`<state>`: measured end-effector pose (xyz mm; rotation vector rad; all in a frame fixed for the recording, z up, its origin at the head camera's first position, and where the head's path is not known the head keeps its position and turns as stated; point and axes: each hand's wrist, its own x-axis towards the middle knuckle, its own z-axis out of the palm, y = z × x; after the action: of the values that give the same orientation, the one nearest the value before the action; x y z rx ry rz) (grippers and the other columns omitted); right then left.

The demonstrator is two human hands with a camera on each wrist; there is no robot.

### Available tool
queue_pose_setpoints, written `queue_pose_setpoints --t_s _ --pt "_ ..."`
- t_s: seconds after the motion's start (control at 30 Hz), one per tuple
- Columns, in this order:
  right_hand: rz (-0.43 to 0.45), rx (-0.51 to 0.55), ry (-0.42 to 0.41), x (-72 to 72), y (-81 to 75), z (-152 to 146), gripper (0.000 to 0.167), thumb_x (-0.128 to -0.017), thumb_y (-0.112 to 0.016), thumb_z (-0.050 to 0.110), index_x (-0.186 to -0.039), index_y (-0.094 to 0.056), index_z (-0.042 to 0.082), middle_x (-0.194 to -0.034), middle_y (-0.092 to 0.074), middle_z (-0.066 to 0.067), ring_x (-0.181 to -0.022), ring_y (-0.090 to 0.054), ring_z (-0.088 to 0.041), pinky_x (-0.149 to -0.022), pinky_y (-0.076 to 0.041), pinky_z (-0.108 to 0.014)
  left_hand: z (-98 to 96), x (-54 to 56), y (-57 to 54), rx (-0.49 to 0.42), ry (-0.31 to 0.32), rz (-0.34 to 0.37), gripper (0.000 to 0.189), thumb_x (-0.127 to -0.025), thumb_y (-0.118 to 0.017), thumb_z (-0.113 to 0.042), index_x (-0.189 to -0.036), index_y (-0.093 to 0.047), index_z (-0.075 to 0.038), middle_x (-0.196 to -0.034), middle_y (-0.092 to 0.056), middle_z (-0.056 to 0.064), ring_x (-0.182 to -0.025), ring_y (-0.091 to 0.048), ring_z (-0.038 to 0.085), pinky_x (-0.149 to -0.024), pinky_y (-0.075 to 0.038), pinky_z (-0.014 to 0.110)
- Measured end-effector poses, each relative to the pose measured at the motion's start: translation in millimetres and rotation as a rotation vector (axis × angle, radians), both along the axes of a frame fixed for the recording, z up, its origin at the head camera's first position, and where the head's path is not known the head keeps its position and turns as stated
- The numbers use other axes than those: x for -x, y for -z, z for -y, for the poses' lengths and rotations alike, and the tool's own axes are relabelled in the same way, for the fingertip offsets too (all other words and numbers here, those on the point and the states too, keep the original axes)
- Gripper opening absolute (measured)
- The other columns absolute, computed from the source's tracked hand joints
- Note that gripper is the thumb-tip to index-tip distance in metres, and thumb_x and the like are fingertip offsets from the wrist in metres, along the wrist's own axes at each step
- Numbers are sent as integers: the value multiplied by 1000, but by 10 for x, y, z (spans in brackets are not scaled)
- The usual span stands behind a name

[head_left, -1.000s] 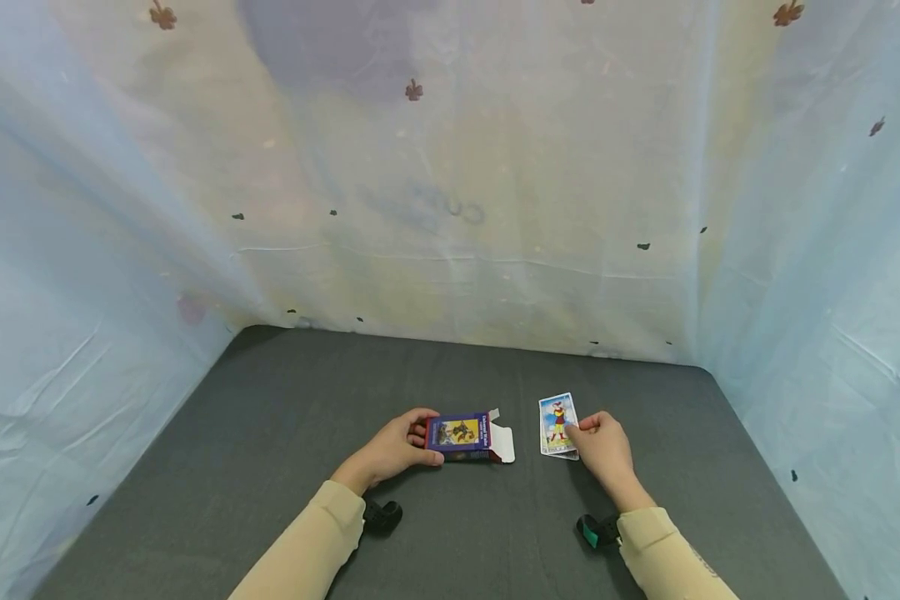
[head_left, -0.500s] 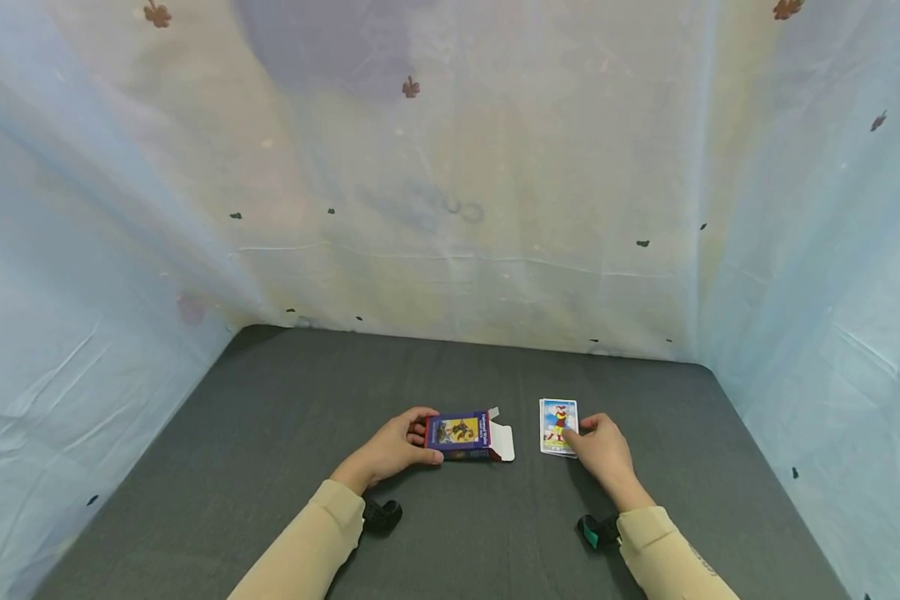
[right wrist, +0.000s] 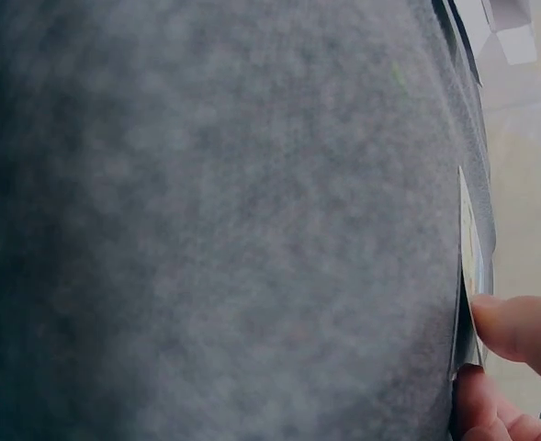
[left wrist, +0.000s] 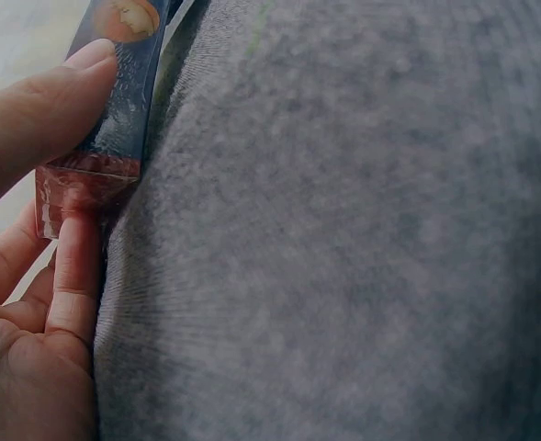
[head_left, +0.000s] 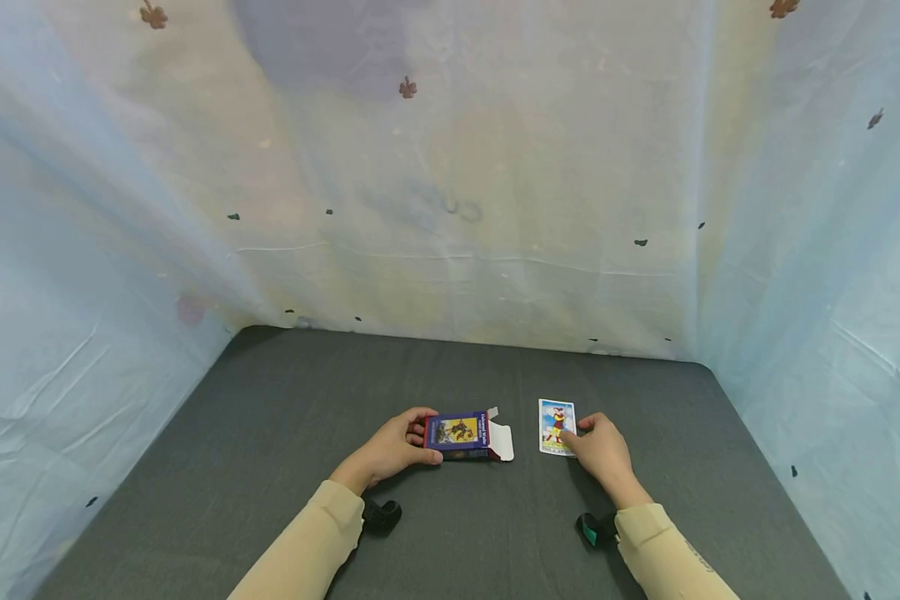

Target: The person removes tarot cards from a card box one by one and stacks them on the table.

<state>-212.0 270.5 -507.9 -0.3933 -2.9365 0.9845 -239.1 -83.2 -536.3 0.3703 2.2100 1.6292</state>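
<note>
Main relation: the card point(head_left: 556, 421) lies just off the open R end of the box point(head_left: 456, 433), w/ a short strip of bare surface point(head_left: 495, 525) btwn it and the white flap point(head_left: 502, 442). Axes don't match: card's long side runs near-to-far from the person, box's long side runs L-to-R, so they sit at approx a right angle, and lining one up w/ the other would prob need a turn of approx a quarter. R hand point(head_left: 603, 454) is the nearer one to the card; L hand point(head_left: 393, 450) is well apart from it, past the box's closed end.

Rel to the R fingers, the card is on their L, reaching away to the far side; the thumb sits on its near R part, face up. R fingers pinch it: R wrist view has thumb on the face & a fingertip below the near edge. Can't tell if it's one card or a few stacked, nor if all of it touches the surface.

L fingers grip the box at its closed L end, thumb along the near side, a fingertip against the red end panel. Box lies flat, picture side up, flap pointing R twd the card
</note>
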Motion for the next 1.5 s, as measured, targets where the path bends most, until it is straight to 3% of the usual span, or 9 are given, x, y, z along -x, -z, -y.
queue_pose_setpoints --t_s 0.17,0.47,0.73,0.97,1.17,1.5 --pt "2 -11 20 8 8 20 44 -86 -72 27 -107 -53 -6 -97 -60 -22 -78 -53 -30 -69 -43 -45 5 6 8 3 -5 0 75 -74 -86 -23 -138 -47 -15 -115 -51 10 -97 -55 22 -81 -46 36" --pt "-13 23 26 -19 2 66 46 -86 -72 27 -109 -48 -6 -90 -60 -20 -72 -53 -28 -63 -42 -42 5 -8 31 32 -20 -5 73 -74 -86 -24 -136 -48 -17 -113 -51 8 -96 -55 21 -81 -45 36" --pt "-150 164 -46 -9 -115 290 47 -89 -70 30 -114 -51 -4 -90 -59 -13 -72 -55 -20 -59 -44 -32 21 8 21 15 -12 -4 74 -75 -85 -21 -138 -47 -17 -114 -51 9 -96 -54 22 -80 -45 36" --pt "-96 362 -138 -8 -108 539 54 -88 -72 35 -122 -50 -1 -94 -61 -10 -75 -57 -19 -61 -46 -32 21 -4 -3 -3 -7 3 76 -75 -85 -22 -139 -46 -17 -115 -51 9 -97 -54 22 -80 -45 37" --pt "-63 536 -205 -21 -78 774 45 -89 -72 22 -119 -51 -4 -89 -63 -10 -74 -61 -23 -64 -50 -36 21 8 12 -5 -3 0 74 -75 -85 -23 -138 -47 -17 -114 -51 10 -97 -54 22 -81 -45 36" --pt "-37 549 -280 -33 76 982 28 -89 -67 7 -109 -52 -5 -83 -60 -10 -68 -58 -16 -61 -50 -30 14 16 35 -1 7 -11 75 -74 -85 -24 -138 -47 -15 -114 -51 9 -96 -55 22 -82 -46 36"
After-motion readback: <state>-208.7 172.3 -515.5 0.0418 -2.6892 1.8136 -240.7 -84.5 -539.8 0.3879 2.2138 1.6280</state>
